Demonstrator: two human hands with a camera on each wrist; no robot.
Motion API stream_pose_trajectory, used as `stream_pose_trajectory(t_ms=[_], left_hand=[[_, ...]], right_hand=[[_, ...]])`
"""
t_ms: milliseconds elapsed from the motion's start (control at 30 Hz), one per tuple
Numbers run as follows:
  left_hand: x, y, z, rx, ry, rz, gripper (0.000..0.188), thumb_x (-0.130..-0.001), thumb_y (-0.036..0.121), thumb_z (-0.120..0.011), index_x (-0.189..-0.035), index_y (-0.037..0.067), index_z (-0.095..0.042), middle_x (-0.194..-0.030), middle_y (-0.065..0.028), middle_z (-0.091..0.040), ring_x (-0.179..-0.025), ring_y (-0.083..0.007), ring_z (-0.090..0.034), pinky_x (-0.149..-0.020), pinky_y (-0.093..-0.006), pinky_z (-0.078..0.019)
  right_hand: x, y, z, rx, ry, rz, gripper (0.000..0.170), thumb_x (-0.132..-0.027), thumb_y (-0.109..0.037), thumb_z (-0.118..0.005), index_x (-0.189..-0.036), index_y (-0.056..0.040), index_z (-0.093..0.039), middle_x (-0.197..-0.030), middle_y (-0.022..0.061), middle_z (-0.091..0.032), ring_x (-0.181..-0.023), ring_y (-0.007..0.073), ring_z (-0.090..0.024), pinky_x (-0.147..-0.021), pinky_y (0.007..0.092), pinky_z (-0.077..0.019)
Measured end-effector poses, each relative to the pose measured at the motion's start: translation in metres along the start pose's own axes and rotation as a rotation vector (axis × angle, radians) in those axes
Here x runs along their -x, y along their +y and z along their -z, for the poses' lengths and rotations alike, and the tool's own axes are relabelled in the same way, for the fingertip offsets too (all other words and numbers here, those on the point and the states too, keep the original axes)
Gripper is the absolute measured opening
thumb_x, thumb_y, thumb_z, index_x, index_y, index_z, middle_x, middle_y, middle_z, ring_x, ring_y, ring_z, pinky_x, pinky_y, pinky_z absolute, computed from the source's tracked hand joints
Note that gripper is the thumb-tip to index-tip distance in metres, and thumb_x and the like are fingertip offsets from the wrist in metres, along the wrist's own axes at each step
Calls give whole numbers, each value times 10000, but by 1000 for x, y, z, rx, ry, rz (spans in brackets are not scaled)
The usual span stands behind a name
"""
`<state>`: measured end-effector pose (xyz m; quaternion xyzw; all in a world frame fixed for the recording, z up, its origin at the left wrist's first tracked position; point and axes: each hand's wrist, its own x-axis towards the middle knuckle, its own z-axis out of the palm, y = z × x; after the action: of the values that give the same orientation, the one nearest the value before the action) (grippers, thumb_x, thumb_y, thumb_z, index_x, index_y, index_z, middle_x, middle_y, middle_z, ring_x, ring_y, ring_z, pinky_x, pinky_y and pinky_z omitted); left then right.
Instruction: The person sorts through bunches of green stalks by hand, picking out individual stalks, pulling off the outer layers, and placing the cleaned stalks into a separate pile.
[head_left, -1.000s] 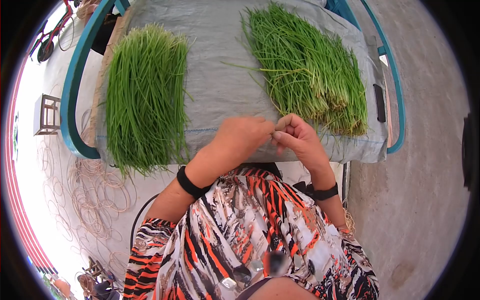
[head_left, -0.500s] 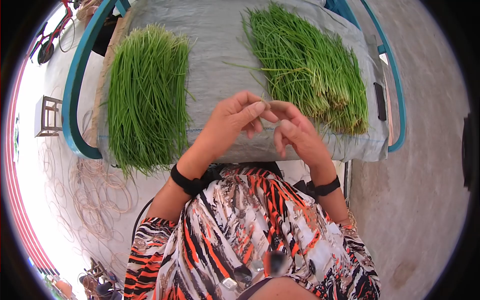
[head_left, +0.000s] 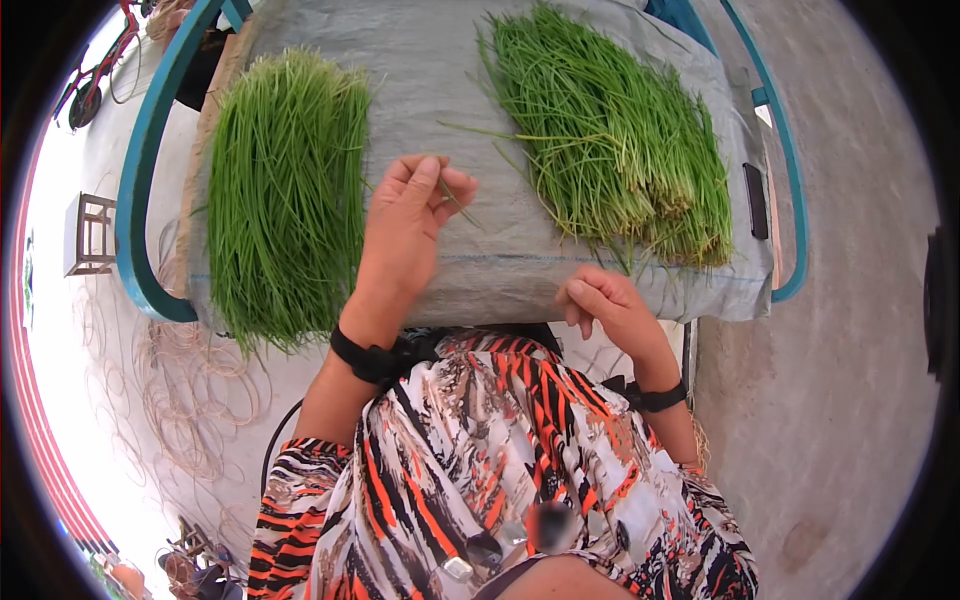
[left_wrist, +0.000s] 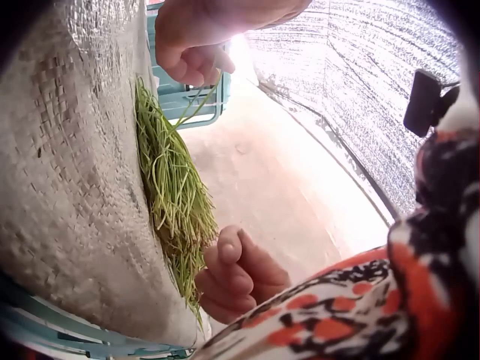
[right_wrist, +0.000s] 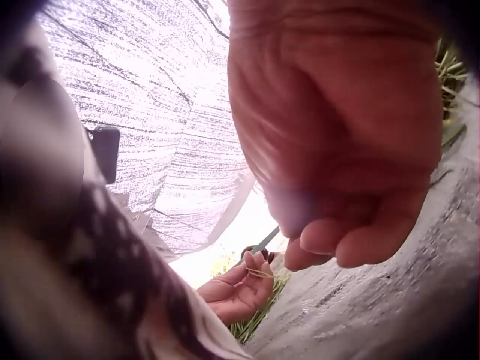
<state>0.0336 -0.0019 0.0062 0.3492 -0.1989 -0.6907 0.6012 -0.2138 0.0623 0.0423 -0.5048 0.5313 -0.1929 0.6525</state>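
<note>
My left hand (head_left: 405, 225) is over the sheet beside the left pile of chives (head_left: 285, 200), pinching a thin green chive stalk (head_left: 460, 205) between thumb and fingers. The same stalk (left_wrist: 202, 99) hangs from its fingertips in the left wrist view. My right hand (head_left: 618, 310) is over the sheet's near edge, just below the right pile of chives (head_left: 620, 140). Its fingers are loosely curled with the thumb close to them, and nothing shows in them. That right hand (right_wrist: 334, 142) fills much of the right wrist view, palm side visible.
A grey woven sheet (head_left: 430, 100) covers the work surface, between teal metal rails (head_left: 135, 210). A dark phone-like slab (head_left: 757, 200) lies at its right edge. Loose stalks (head_left: 490, 130) stick out from the right pile. A stool (head_left: 92, 235) and coiled cord (head_left: 190, 390) are on the floor at left.
My hands were together at the sheet's near middle and have parted. The left hand has moved left and farther forward with the chive stalk; the right has drawn back toward the body.
</note>
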Motion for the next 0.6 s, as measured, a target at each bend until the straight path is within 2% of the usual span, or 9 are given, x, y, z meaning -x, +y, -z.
stream_pose_trajectory(t_ms=[67, 100, 167, 233, 333, 367, 467, 567, 600], left_hand=[[-3, 0, 1, 27, -25, 31, 123, -965, 166, -465, -1000, 53, -501, -869, -48, -615, -817, -168, -603, -779, -310, -510], [-4, -1, -1, 26, -17, 55, 120, -965, 161, -464, -1003, 53, -498, -852, -42, -602, -779, -153, -590, -731, -289, -503], [-3, -6, -7, 28, -1, 100, 113, -966, 152, -461, -1010, 53, -492, -818, -28, -575, -703, -123, -564, -637, -246, -489], [-5, -9, -2, 18, -76, 119, 116, -964, 146, -460, -1020, 48, -487, -780, -13, -537, -622, -82, -492, -531, -203, -414], [-4, -6, -8, -21, -93, 156, 125, -961, 142, -458, -1031, 41, -482, -743, 5, -494, -547, -40, -382, -435, -172, -293], [-2, -4, -11, -39, -81, 171, 129, -959, 142, -458, -1034, 39, -481, -734, 10, -483, -530, -29, -346, -413, -168, -251], [2, -2, -17, -70, -107, 184, 134, -956, 151, -462, -1027, 40, -486, -717, 19, -470, -520, -27, -344, -411, -169, -251], [4, -3, -16, -80, -154, 212, 131, -954, 157, -466, -1017, 46, -493, -706, 25, -467, -508, -26, -338, -409, -172, -248], [5, -2, -16, -85, -145, 210, 129, -953, 156, -467, -1015, 46, -494, -703, 26, -467, -506, -26, -337, -409, -173, -247]], right_hand=[[10, 2, 0, 64, 163, 12, 191, -926, -213, -542, -909, -35, -610, -694, -14, -552, -537, 42, -473, -480, 185, -388], [12, 1, 1, 95, 247, 18, 163, -913, -193, -566, -921, -37, -613, -707, -18, -550, -543, 40, -465, -481, 183, -382], [10, -7, -3, 138, 557, 154, 125, -878, -150, -610, -929, -36, -618, -723, -25, -541, -559, 35, -450, -494, 182, -375], [6, -12, 2, 231, 817, 270, 116, -824, -91, -658, -924, -43, -626, -744, -20, -532, -602, 50, -449, -536, 197, -378], [-7, -21, 14, 468, 998, 422, 121, -811, -91, -659, -923, -53, -632, -765, -7, -527, -625, 75, -461, -568, 218, -394], [-11, -27, 14, 535, 1032, 434, 139, -794, -110, -665, -923, -69, -637, -774, 27, -529, -646, 120, -498, -578, 251, -416], [-31, -37, 19, 751, 1101, 514, 129, -782, -176, -672, -873, -90, -641, -773, 44, -547, -661, 181, -534, -625, 304, -430], [-51, -44, 25, 1040, 1167, 489, 138, -774, -236, -668, -816, -108, -638, -775, 48, -565, -702, 238, -562, -683, 356, -418], [-56, -43, 28, 1056, 1158, 450, 138, -775, -243, -663, -804, -111, -637, -774, 44, -572, -708, 241, -565, -695, 362, -412]])
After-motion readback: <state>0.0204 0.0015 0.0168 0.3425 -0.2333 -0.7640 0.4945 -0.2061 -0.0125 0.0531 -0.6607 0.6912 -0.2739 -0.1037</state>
